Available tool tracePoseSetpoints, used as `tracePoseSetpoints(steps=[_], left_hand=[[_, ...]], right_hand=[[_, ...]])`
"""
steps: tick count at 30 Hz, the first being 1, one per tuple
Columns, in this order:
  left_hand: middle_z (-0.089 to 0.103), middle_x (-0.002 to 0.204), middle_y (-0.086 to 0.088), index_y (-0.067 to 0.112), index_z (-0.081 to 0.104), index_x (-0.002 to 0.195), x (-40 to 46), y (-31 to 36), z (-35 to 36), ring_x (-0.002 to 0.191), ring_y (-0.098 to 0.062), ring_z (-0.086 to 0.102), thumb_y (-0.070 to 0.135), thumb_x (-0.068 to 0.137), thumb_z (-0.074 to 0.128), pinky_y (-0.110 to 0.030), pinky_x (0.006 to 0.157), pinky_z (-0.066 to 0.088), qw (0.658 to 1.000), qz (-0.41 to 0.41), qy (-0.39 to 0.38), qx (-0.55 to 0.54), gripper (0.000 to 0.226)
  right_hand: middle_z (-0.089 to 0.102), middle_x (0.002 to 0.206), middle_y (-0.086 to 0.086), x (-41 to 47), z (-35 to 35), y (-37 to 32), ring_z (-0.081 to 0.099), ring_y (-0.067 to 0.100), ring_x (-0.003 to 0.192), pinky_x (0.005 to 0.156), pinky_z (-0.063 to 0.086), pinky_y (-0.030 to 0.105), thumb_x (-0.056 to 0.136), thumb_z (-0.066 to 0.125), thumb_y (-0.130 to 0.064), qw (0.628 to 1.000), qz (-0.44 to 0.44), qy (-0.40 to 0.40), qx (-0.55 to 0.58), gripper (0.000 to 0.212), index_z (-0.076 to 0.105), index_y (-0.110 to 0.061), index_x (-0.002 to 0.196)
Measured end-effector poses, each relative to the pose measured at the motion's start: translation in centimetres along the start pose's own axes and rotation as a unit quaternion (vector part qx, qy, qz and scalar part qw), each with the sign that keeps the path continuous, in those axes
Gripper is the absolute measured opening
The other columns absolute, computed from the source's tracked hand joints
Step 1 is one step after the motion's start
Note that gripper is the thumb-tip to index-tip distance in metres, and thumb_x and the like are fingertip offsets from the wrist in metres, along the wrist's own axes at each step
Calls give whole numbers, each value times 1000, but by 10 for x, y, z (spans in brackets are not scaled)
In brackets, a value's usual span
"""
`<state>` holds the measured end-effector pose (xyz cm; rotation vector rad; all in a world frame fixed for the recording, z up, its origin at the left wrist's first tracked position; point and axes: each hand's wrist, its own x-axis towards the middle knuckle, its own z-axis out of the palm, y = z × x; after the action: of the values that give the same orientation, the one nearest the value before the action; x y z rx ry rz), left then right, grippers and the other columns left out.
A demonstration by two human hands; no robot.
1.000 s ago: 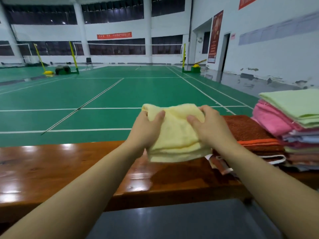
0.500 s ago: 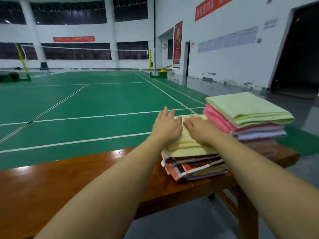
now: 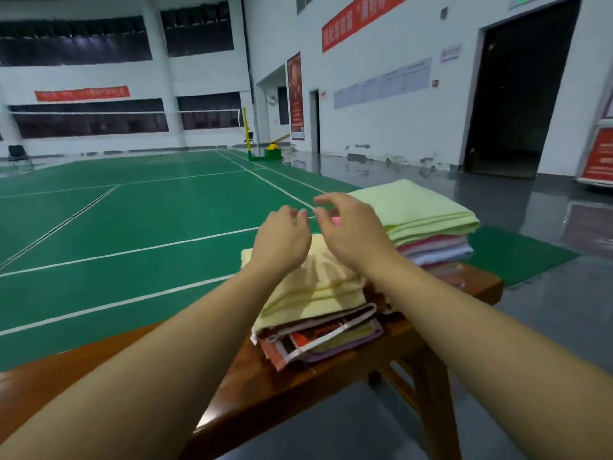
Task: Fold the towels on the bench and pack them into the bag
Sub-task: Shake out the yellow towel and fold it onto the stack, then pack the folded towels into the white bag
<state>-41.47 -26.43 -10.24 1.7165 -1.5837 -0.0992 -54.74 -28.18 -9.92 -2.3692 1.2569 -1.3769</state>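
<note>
- The left hand [image 3: 282,242] and right hand [image 3: 353,235] hover empty, fingers loosely curled, above the folded yellow towel [image 3: 318,293].
- That towel lies atop the flattened bag [image 3: 318,340] on the bench [image 3: 265,390], beside a towel stack [image 3: 428,227].

just one head cam, looking forward and down along both arms at the counter [image 3: 331,386] up close, court [image 3: 132,220] stretching out behind

Indoor sports hall: green court floor [image 3: 132,227] with white lines, white walls [image 3: 381,127], dark doorway [image 3: 517,94] at two o'clock.
</note>
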Motion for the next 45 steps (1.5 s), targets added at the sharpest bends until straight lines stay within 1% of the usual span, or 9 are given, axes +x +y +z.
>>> tracePoseSetpoints(steps=[5,10,15,19,22,27,34,37,45], left_hand=[[62,124,-10,3,51,137,12,62,23,112,-32,59,54,101,48,-38,92,46,964,-125,-87,-216,64],[64,124,-13,10,52,135,16,97,51,96,-30,67,64,92,60,-43,84,58,886,-262,-234,-303,70],[63,91,-11,8,56,103,23,105,62,72,-25,62,51,94,66,-32,52,47,881,-292,-227,-294,45],[61,87,-7,9,55,124,30,96,65,65,-24,59,39,88,78,-24,40,46,882,-286,-189,-325,52],[62,90,-7,6,56,126,35,89,71,66,-26,59,35,76,88,-28,47,47,893,-267,-142,-333,66],[67,100,-11,7,55,112,45,96,67,75,-25,64,26,77,86,-28,53,46,905,-240,-115,-332,51],[56,86,-9,8,51,126,50,102,52,66,-24,52,31,89,73,-28,48,46,908,-252,-166,-289,49],[64,94,-10,9,60,123,45,90,57,76,-27,60,41,97,62,-38,70,54,887,-289,-241,-269,42],[66,87,-8,13,63,104,37,78,62,73,-24,61,49,93,66,-32,69,48,868,-306,-259,-292,37]], right_hand=[[61,137,5,29,-100,64,57,28,123,98,46,39,96,58,-50,976,181,95,-75,51,60,-15,133],[39,155,19,23,-133,122,48,41,131,94,45,45,85,64,-68,905,420,-59,9,96,39,-1,150],[43,152,17,28,-129,132,51,37,130,104,47,45,77,77,-62,913,393,-60,98,103,38,1,149],[60,136,14,37,-127,128,62,33,117,101,51,46,80,77,-58,884,418,-151,147,76,57,-5,131],[71,120,15,36,-132,127,68,31,108,101,53,47,88,72,-51,865,427,-203,168,43,67,-11,101],[71,117,16,41,-131,127,70,35,102,94,57,50,67,89,-52,865,437,-168,179,80,60,-9,128],[75,110,14,54,-136,116,71,31,103,98,55,47,80,81,-47,858,439,-190,185,53,68,-9,114],[76,108,13,57,-140,109,71,32,105,100,54,46,84,78,-44,842,453,-214,201,41,69,-9,104],[74,113,13,55,-140,108,71,31,107,99,53,46,71,88,-48,790,488,-263,260,68,67,-9,122]])
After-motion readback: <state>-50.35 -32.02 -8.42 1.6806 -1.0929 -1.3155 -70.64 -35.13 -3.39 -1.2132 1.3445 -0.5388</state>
